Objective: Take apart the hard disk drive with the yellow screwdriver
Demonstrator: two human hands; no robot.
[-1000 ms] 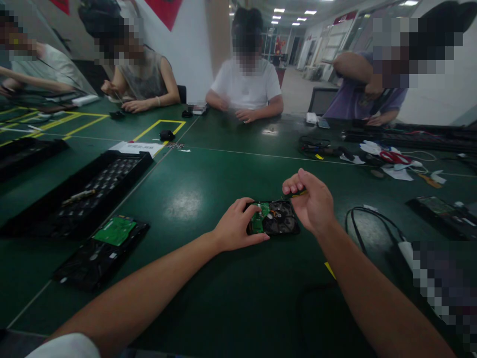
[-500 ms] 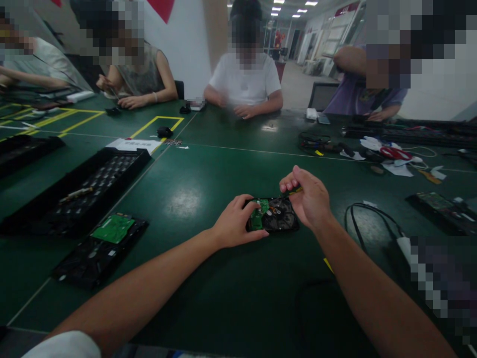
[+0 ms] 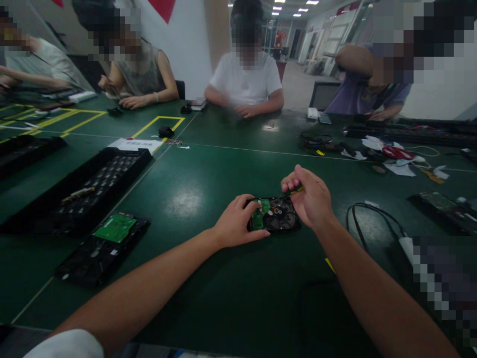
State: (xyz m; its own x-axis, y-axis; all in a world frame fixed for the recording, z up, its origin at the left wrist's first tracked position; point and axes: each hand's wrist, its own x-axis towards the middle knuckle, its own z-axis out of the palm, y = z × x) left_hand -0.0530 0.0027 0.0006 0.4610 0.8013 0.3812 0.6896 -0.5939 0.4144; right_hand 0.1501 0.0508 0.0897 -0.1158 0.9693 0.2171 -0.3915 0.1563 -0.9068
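A black hard drive point(image 3: 285, 220) with a green circuit board point(image 3: 257, 222) lies flat on the green table in front of me. My left hand point(image 3: 238, 221) grips its left end, thumb along the near edge and fingers over the board. Closed around a screwdriver point(image 3: 297, 190) with a black and yellow handle, my right hand point(image 3: 309, 196) is held just above the drive's far right corner. The screwdriver's thin shaft slants left toward the drive. Its tip is too small to make out.
Another hard drive point(image 3: 100, 253) sits at the left, near a long black tray point(image 3: 22, 214). Cables point(image 3: 357, 214) and a further drive point(image 3: 443, 209) are on the right. Scraps and wires point(image 3: 395, 154) lie at the back right. Several people sit across the table.
Both hands stay at nearly the same spot on and over the drive. The screwdriver's shaft shows less clearly than before. The whole view has shifted very slightly.
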